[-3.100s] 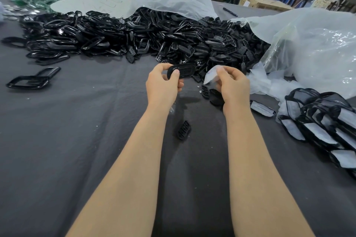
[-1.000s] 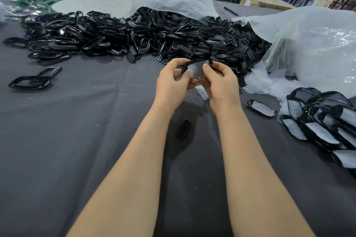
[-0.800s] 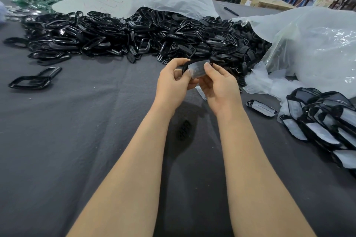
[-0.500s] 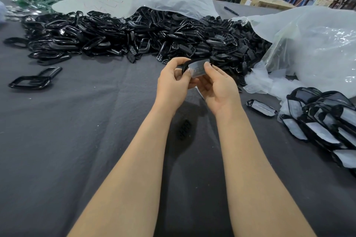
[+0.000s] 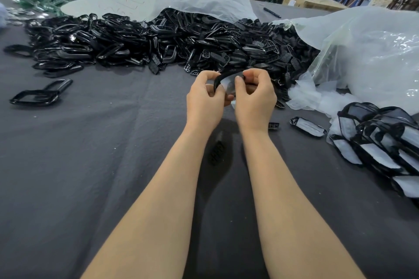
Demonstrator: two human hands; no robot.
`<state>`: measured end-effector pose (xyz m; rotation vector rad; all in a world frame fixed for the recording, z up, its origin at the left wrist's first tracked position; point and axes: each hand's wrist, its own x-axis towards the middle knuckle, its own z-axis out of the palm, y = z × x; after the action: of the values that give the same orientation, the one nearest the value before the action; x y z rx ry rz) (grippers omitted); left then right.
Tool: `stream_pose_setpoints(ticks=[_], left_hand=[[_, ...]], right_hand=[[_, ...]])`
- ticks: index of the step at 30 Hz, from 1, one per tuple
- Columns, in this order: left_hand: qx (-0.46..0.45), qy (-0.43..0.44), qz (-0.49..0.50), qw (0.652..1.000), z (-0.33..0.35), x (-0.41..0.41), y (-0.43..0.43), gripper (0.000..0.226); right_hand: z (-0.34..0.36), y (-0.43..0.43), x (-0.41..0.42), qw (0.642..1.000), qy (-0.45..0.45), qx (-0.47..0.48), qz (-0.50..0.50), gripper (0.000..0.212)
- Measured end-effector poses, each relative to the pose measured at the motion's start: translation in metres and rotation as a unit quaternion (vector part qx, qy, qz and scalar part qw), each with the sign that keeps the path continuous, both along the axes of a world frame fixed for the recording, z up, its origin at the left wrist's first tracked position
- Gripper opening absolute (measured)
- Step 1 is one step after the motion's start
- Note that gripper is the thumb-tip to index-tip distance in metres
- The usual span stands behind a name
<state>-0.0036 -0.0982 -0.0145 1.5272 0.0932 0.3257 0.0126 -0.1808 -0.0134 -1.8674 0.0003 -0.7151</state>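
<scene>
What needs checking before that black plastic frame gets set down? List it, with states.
1. Left hand grips the curved black plastic frame: ok.
2. Right hand pinches the pale translucent film against it: ok.
3. Film seated flat all round: cannot tell, hands cover it.
4. Stack of film-covered black pieces lies at right: ok.
5. Grey cloth between the forearms: not ok, a small ribbed black part lies there.

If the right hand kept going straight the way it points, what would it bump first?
Most likely the heap of black parts just beyond its knuckles. The right hand pinches a black piece with the left hand, so that piece would hit first. Depth is hard to judge.
</scene>
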Motion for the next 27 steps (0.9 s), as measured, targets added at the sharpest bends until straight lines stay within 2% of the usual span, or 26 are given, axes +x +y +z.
stream_pose_setpoints(ticks=[4, 8, 12, 16, 18, 21, 27], left_hand=[[0.030, -0.011, 0.010, 0.999, 0.000, 0.000, -0.001, 0.021], [0.008, -0.008, 0.038, 0.999, -0.001, 0.001, 0.001, 0.029], [-0.013, 0.014, 0.047, 0.999, -0.001, 0.003, 0.003, 0.031], [-0.029, 0.016, 0.031, 0.999, -0.001, 0.004, 0.001, 0.030], [-0.036, 0.013, 0.033, 0.999, -0.001, 0.004, 0.001, 0.033], [-0.039, 0.013, 0.034, 0.999, -0.003, 0.005, 0.004, 0.031], [0.007, 0.017, 0.048, 0.999, -0.005, 0.007, 0.002, 0.027]], right_hand=[[-0.002, 0.000, 0.001, 1.000, 0.014, -0.013, -0.004, 0.006], [0.003, -0.002, 0.002, 1.000, 0.005, -0.024, -0.013, 0.011], [0.007, -0.023, 0.007, 0.992, 0.035, 0.114, -0.032, 0.004], [0.006, -0.017, 0.003, 0.999, 0.032, 0.033, 0.010, 0.006], [0.005, -0.011, 0.004, 0.996, 0.070, 0.005, 0.051, 0.010], [0.004, -0.009, 0.007, 0.987, 0.132, 0.018, 0.089, 0.009], [0.005, -0.016, 0.005, 0.988, 0.130, 0.065, 0.059, 0.004]])
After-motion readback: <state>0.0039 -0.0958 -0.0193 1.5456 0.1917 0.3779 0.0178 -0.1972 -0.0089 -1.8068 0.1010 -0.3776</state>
